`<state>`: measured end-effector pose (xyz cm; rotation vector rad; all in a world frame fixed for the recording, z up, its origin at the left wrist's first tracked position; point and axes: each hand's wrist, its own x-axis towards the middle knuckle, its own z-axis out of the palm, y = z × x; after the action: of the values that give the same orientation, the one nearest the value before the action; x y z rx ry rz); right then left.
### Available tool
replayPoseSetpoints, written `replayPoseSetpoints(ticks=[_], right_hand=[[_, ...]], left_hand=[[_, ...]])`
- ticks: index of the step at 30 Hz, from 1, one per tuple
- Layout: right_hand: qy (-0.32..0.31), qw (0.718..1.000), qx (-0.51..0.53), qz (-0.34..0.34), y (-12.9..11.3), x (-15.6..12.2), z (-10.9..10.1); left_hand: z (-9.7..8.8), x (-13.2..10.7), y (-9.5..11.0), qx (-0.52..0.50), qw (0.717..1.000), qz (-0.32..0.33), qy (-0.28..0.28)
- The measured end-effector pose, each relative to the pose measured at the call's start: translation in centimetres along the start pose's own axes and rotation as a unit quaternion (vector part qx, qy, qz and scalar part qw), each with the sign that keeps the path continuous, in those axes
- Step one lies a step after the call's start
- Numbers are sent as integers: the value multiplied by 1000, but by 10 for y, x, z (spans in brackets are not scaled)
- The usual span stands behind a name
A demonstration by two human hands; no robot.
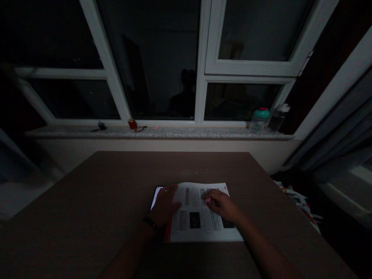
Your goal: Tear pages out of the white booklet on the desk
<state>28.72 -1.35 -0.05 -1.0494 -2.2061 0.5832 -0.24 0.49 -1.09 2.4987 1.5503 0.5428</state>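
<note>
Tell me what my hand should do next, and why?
Probably lift your right hand a little off the printed page, because its fingers are on a small pink thing there, while your left hand rests flat on the page, keeping it in place.

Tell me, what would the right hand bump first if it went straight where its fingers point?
Probably the left hand, across the printed page beneath the right hand; how high they sit is hard to tell.

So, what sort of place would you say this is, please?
Probably a room at home, at night: a white-framed window above a speckled stone sill holding a teal-lidded plastic bottle, and a brown wood-grain table.
</note>
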Motion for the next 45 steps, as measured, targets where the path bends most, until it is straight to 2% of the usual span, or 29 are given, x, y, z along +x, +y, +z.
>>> replayPoseSetpoints(ticks=[5,10,20,23,29,38,45], right_hand=[[0,1000,-6,13,1,-1,1],[2,1000,0,18,1,-1,1],[-1,1000,-3,15,3,-1,1],[0,1000,-6,17,2,-2,0],[1,1000,-6,17,3,-2,0],[4,1000,-5,12,2,-2,-1],[5,1000,-5,14,2,-2,1]], left_hand=[[-2,0,2,-32,999,27,4],[-7,0,6,-80,996,21,14],[-16,1,13,-132,986,8,104],[-16,1,13,-132,985,3,111],[-12,1,13,-102,992,37,68],[-18,-1,22,-88,984,158,-2],[-17,-3,22,-78,976,189,-78]])
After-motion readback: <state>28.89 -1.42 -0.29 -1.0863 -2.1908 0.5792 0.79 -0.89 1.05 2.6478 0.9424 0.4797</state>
